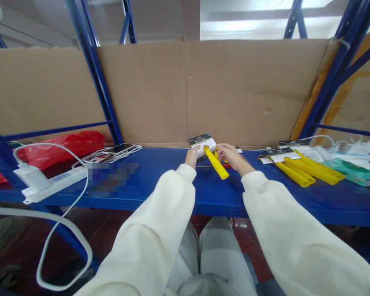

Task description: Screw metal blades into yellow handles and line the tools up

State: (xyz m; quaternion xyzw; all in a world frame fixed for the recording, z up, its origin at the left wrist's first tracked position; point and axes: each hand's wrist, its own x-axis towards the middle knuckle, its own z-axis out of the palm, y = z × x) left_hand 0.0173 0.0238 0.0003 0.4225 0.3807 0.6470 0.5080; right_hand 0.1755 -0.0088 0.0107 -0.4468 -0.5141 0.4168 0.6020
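My left hand grips the left side of a black-and-white package card above the blue shelf. A yellow tubular handle slants down from the card towards me; what kind of item it belongs to I cannot make out. My right hand is closed at the right edge of the same package, fingertips pinched together near the top of the handle. Whether those fingers hold a small part is hidden. Behind the handle, a small red object lies on the shelf, partly covered.
Several similar yellow-handled packages lie on the blue shelf at right, beside a green plastic packet. At left are a white power strip, a looping cable, a phone and a red bag. Cardboard walls the back.
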